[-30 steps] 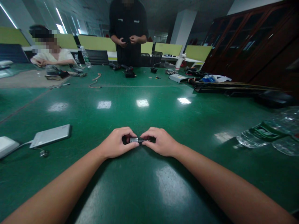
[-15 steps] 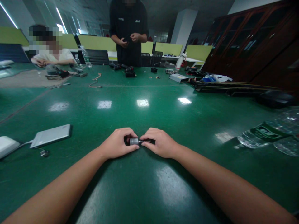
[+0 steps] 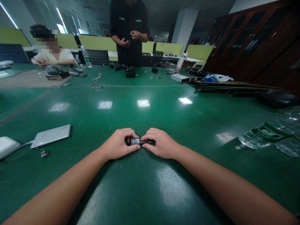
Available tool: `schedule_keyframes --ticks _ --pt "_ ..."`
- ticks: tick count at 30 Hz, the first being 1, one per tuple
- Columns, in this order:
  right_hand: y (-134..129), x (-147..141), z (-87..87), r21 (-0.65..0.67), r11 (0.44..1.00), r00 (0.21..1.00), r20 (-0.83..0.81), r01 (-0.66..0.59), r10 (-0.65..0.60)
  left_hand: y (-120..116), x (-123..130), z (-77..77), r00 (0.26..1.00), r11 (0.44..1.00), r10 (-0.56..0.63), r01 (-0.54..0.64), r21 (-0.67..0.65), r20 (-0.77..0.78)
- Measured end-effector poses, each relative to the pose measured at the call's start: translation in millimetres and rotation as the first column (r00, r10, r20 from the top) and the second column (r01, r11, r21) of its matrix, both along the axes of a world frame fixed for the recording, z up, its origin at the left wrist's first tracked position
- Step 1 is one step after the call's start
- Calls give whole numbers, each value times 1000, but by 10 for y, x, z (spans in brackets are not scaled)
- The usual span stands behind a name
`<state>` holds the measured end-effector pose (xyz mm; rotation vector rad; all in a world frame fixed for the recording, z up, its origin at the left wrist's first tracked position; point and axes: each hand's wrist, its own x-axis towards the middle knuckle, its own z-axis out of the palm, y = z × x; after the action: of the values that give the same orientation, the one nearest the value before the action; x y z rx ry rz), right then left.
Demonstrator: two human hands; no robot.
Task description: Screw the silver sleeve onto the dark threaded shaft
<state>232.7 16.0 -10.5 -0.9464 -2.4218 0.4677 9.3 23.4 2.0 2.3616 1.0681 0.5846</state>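
Observation:
Near the middle of the green table (image 3: pixel 140 117), my left hand (image 3: pixel 119 144) is closed on a small silver and black cylinder (image 3: pixel 135 142). A thin dark shaft (image 3: pixel 142 142), which looks threaded, runs from its right end towards my right hand (image 3: pixel 160 143). The thumb and fingers of that hand pinch the dark piece where it meets the shaft. The two hands face each other, their fingertips nearly touching. The cylinder's left end is partly hidden inside my left hand.
A silver power bank (image 3: pixel 51 136) with a cable and a white block (image 3: pixel 8 147) lie left. Clear bottles (image 3: pixel 264 134) lie right. Farther back are black devices (image 3: pixel 130 72), a grey box (image 3: pixel 179 77) and long dark bars (image 3: pixel 225 87). One person stands opposite; another sits at the left.
My hands are almost unmoved; slightly more of the dark shaft and piece shows between them. The standing person's hands have shifted a little.

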Motion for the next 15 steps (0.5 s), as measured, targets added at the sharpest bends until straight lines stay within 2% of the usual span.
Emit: schedule_keyframes --ticks 15 --pt "16 39 8 -13 1000 1000 22 21 -21 -12 16 17 1000 1000 0 -1 7 20"
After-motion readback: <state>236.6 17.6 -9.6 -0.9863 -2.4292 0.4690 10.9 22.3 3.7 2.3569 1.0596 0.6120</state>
